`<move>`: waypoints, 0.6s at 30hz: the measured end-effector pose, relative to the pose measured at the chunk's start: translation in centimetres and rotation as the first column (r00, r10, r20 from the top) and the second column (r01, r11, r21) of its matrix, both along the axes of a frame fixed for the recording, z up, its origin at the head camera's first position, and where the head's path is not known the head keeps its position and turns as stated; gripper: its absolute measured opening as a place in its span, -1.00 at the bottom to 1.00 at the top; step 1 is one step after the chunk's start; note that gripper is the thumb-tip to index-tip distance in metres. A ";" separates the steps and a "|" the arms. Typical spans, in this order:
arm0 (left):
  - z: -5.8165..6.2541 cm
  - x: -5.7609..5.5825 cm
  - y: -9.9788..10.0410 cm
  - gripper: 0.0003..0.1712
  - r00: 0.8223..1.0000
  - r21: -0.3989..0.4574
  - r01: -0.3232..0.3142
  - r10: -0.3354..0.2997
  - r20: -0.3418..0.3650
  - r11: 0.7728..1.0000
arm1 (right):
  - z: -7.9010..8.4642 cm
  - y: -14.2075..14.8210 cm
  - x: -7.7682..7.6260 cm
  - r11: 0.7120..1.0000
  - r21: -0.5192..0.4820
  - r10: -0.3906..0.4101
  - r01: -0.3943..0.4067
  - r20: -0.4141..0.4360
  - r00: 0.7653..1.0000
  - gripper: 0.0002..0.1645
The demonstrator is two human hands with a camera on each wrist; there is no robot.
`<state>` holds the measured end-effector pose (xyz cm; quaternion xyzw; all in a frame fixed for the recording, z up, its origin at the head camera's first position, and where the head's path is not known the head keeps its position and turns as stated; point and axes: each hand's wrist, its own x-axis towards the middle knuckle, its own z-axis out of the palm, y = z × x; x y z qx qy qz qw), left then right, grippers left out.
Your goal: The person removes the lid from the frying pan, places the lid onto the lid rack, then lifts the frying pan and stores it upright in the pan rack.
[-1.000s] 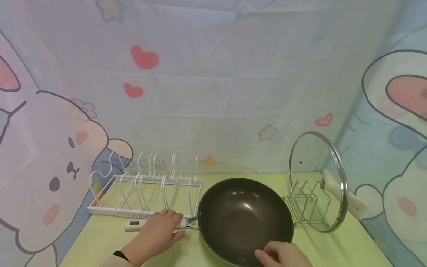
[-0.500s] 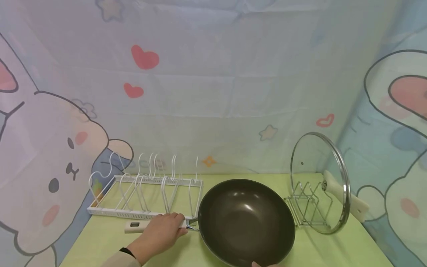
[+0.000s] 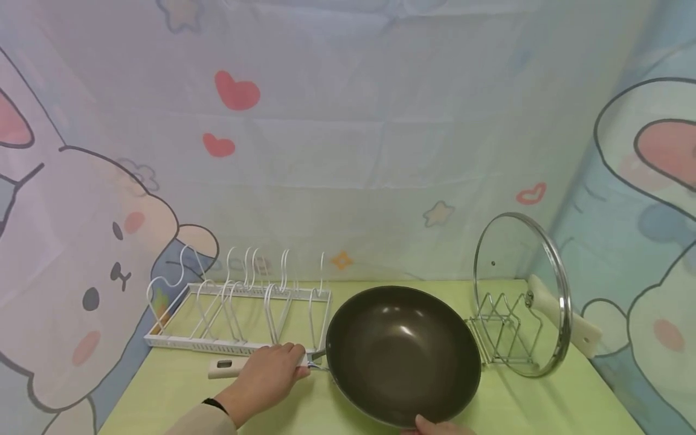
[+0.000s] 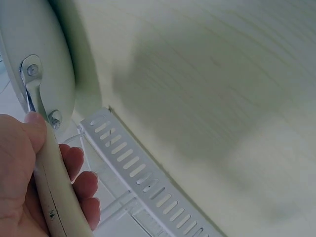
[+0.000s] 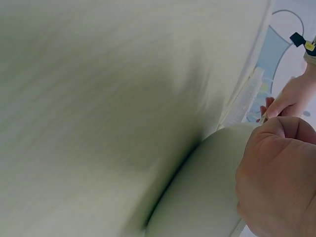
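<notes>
A dark-coated wok (image 3: 402, 350) with a cream handle (image 3: 224, 367) is at the front middle of the head view, its inside facing up. My left hand (image 3: 269, 377) grips the handle close to the metal joint; in the left wrist view the thumb and curled fingers wrap the handle (image 4: 55, 190). At the wok's near edge my right hand (image 3: 443, 428) pinches the rim, thumb on top, most of the hand cut off by the frame. The right wrist view has that hand (image 5: 279, 173) beside the wok's pale outer wall (image 5: 202, 177).
Behind the handle lies a white wire dish rack (image 3: 196, 345), its slotted edge near my left hand. To the right, a glass lid (image 3: 562, 302) with a cream handle stands upright in a small wire rack (image 3: 511, 362). A printed cloth (image 3: 348, 157) hangs behind the green table (image 3: 576, 393).
My right hand has gone from over the wok's near side down to its rim and taken hold there. The near rim sits slightly higher in view. My left hand keeps its grip.
</notes>
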<state>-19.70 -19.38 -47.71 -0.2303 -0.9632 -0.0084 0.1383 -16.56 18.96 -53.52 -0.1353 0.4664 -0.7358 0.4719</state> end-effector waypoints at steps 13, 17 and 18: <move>0.4 -0.5 1.9 -0.66 0.995 0.018 -0.086 0.085 0.043 0.996 | 3.2 0.7 -0.5 0.879 0.364 -0.248 0.308 -0.203 0.947 -0.37; 0.5 -0.6 2.5 -0.66 0.989 0.025 -0.123 0.121 0.087 0.992 | 3.7 1.2 -1.3 0.878 0.368 -0.259 0.306 -0.172 0.950 -0.35; 0.5 -0.7 2.6 -0.65 0.987 0.026 -0.130 0.127 0.097 0.991 | 3.8 1.3 -1.5 0.878 0.371 -0.258 0.303 -0.166 0.952 -0.34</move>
